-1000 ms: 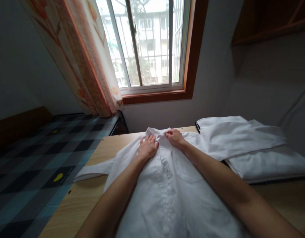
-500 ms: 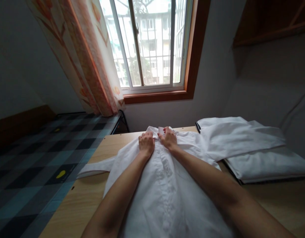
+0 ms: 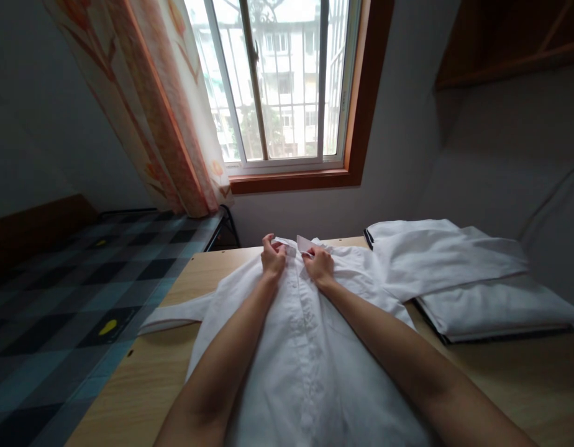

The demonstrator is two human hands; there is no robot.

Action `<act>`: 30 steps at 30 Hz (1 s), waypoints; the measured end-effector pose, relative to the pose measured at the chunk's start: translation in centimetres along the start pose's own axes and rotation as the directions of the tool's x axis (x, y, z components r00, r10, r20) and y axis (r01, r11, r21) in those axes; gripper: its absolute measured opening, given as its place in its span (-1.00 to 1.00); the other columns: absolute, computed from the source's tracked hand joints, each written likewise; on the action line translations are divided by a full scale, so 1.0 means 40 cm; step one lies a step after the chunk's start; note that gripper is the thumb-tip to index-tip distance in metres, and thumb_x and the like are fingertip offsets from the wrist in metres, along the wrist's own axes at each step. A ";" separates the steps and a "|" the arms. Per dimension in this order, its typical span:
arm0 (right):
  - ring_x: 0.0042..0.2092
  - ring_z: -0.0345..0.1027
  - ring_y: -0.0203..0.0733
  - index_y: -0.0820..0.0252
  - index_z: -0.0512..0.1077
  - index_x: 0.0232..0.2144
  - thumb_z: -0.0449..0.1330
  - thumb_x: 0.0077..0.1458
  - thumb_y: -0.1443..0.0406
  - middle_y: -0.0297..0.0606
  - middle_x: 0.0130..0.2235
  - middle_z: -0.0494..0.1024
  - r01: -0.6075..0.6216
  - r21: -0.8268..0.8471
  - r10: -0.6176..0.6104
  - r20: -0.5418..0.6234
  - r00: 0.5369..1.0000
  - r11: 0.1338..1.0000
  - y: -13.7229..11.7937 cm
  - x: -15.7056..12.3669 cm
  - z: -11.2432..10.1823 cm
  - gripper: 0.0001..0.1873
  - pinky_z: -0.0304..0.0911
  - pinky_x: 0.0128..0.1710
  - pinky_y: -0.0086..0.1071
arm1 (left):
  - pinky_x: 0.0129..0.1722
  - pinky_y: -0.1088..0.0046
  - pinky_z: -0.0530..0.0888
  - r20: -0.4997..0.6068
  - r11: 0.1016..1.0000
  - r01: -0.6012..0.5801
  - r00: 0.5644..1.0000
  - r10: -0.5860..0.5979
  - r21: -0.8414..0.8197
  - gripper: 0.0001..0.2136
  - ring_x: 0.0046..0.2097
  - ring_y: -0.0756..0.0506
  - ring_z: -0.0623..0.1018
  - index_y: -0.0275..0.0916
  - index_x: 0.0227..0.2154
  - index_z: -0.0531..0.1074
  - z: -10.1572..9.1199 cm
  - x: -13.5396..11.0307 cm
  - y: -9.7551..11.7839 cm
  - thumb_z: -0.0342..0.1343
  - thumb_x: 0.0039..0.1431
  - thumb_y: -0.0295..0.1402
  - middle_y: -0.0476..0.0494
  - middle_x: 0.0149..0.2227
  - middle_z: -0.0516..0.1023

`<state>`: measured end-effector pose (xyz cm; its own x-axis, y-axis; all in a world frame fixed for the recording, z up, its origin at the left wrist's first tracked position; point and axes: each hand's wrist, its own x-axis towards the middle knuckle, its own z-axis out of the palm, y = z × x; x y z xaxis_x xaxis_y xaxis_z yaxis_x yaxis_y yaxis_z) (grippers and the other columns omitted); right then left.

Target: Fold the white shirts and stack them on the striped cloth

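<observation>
A white button-front shirt (image 3: 287,335) lies front side up on the wooden table (image 3: 170,354), its collar toward the window. At the left side of the collar (image 3: 287,243), my left hand (image 3: 273,256) pinches the fabric between thumb and fingers. My right hand (image 3: 319,263) is closed on the collar's right point, which sticks up above the fingers. The shirt's left-hand sleeve (image 3: 177,315) stretches out over the table top, while the other sleeve runs right across some folded white cloth.
Folded white clothes (image 3: 496,304) with dark edges are stacked on the table's right side. A bed with a checked cover (image 3: 123,273) stands to the left. Ahead are a window (image 3: 287,93) and a curtain (image 3: 161,112); a wooden shelf (image 3: 510,68) hangs upper right.
My left hand has turned from lying knuckles-up on the collar to pinching its edge. The collar's right point stands up more in my right hand.
</observation>
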<state>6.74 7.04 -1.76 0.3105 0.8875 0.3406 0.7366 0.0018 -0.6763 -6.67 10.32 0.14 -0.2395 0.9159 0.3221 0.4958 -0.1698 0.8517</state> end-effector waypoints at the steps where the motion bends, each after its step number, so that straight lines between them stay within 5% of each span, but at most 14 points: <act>1: -0.25 0.43 -0.12 0.13 0.50 -0.40 0.18 0.10 0.21 -0.21 -0.31 0.60 -0.006 0.032 0.006 -0.014 1.000 0.999 0.005 0.002 0.002 -0.86 0.14 -0.28 -0.37 | -0.20 0.46 0.47 0.037 0.996 -0.071 0.997 0.069 0.060 -0.51 -0.21 -0.07 0.61 -0.16 0.12 0.16 0.003 -0.012 0.001 0.12 0.12 -0.48 -0.14 -0.14 0.60; 8: -0.39 0.39 -0.16 0.16 0.49 -0.47 0.17 0.04 0.17 -0.27 -0.45 0.56 -0.070 0.254 0.094 -0.080 0.992 0.965 0.032 0.010 0.004 -0.80 0.14 -0.36 -0.39 | -0.07 0.28 0.37 0.162 0.771 -0.275 0.961 0.223 0.574 -0.80 -0.09 -0.21 0.52 -0.17 -0.13 0.41 0.013 -0.053 0.028 0.12 0.17 -0.35 -0.17 -0.24 0.58; 15: -0.34 0.39 -0.13 0.17 0.50 -0.52 0.13 0.00 0.16 -0.23 -0.42 0.57 -0.032 0.318 0.085 -0.153 0.985 0.948 0.038 0.014 -0.001 -0.76 0.19 -0.29 -0.37 | -0.02 0.18 0.31 0.313 0.557 -0.432 0.901 0.300 0.709 -0.78 0.02 -0.31 0.41 -0.31 -0.30 0.57 0.012 -0.067 0.043 0.04 0.24 -0.33 -0.39 -0.12 0.52; 18: -0.36 0.40 -0.15 0.17 0.51 -0.48 0.15 -0.02 0.17 -0.24 -0.41 0.59 -0.046 0.362 0.102 -0.136 0.986 0.931 0.041 0.015 0.002 -0.79 0.20 -0.29 -0.37 | -0.04 0.21 0.34 0.349 0.584 -0.430 0.902 0.253 0.688 -0.78 0.00 -0.31 0.44 -0.34 -0.31 0.57 0.021 -0.062 0.049 0.04 0.23 -0.35 -0.42 -0.13 0.54; 21: -0.38 0.42 -0.16 0.16 0.50 -0.47 0.19 -0.05 0.17 -0.25 -0.41 0.60 -0.077 0.396 0.134 -0.118 0.984 0.915 0.044 0.015 0.004 -0.81 0.22 -0.31 -0.38 | -0.06 0.27 0.37 0.314 0.691 -0.279 0.946 0.079 0.667 -0.83 -0.02 -0.28 0.49 -0.32 -0.30 0.55 0.033 -0.039 0.061 0.10 0.19 -0.35 -0.41 -0.10 0.55; 24: -0.38 0.43 -0.15 0.17 0.50 -0.46 0.20 -0.04 0.16 -0.25 -0.42 0.60 -0.094 0.390 0.147 -0.109 0.983 0.916 0.043 0.012 0.002 -0.80 0.22 -0.32 -0.38 | -0.16 0.37 0.40 0.312 0.750 -0.141 0.946 -0.092 0.646 -0.88 -0.12 -0.21 0.56 -0.30 -0.35 0.54 0.035 -0.009 0.074 0.16 0.13 -0.37 -0.37 -0.19 0.59; 30: -0.37 0.42 -0.16 0.18 0.53 -0.41 0.16 0.04 0.17 -0.23 -0.40 0.59 0.083 0.257 -0.052 -0.125 0.991 0.963 0.020 -0.007 -0.006 -0.77 0.22 -0.29 -0.36 | -0.19 0.40 0.40 0.264 0.803 -0.093 0.961 -0.082 0.588 -0.83 -0.14 -0.18 0.56 -0.31 -0.29 0.54 0.026 -0.030 0.085 0.14 0.17 -0.32 -0.35 -0.18 0.59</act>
<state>7.38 6.69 -2.24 0.3443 0.8216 0.4544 0.5810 0.1937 -0.7905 -3.85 9.04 2.21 -0.0501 0.9902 0.1307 0.9118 -0.0080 0.4106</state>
